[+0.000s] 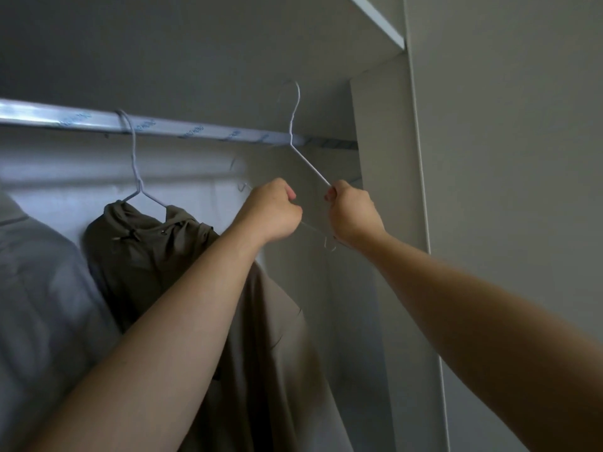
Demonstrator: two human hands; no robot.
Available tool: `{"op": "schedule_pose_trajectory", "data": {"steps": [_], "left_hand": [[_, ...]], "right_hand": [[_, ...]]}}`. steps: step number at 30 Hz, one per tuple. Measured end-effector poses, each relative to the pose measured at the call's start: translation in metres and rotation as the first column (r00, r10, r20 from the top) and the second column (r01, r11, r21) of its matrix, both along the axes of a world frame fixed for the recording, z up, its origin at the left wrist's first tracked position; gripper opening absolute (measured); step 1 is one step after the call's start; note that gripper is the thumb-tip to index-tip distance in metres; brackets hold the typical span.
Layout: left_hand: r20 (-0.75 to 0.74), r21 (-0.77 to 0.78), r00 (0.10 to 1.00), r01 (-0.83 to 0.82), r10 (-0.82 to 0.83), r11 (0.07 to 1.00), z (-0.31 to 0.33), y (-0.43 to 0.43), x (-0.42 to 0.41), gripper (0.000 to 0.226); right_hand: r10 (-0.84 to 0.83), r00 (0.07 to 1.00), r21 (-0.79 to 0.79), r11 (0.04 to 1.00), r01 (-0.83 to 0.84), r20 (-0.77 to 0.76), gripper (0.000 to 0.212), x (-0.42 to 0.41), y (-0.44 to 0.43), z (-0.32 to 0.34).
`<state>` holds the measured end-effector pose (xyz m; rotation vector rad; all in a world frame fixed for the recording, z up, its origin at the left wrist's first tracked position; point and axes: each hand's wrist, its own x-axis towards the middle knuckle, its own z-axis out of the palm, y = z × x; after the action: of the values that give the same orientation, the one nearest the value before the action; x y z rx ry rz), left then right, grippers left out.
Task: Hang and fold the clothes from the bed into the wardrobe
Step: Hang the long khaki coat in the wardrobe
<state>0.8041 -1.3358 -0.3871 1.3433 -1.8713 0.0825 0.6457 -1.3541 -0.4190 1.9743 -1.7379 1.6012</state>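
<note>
An empty white wire hanger (295, 125) is lifted in front of the wardrobe rail (81, 119), its hook above the rail and free of it. My right hand (354, 213) is shut on the hanger's right arm. My left hand (275, 210) is closed on its left side and bottom wire. To the left, an olive hooded garment (146, 256) hangs from another white hanger (135, 164) on the rail. A grey garment (39, 305) hangs at the far left.
The wardrobe's right side panel (388, 174) stands close to my right hand. A shelf (378, 17) runs above the rail. A pale wall (522, 158) fills the right of the view. Open rail space lies between the olive garment and the side panel.
</note>
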Motion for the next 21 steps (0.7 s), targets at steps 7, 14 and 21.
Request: {"op": "schedule_pose_trajectory", "data": {"steps": [7,14,21], "left_hand": [[-0.025,0.031,1.0,-0.007,0.008,1.0,-0.002,-0.005,-0.004,0.036],[0.08,0.004,0.992,-0.098,0.098,0.995,0.0,0.002,-0.023,0.069],[0.013,0.107,0.993,0.117,-0.119,0.987,0.016,0.032,-0.133,0.061]], "right_hand": [[-0.098,0.993,-0.007,0.995,0.098,-0.059,0.034,-0.028,0.035,-0.023],[-0.134,0.98,-0.009,0.991,0.134,-0.147,0.028,-0.082,0.08,0.006],[-0.138,0.955,0.249,0.947,0.205,-0.261,0.023,-0.168,0.153,0.04]]}}
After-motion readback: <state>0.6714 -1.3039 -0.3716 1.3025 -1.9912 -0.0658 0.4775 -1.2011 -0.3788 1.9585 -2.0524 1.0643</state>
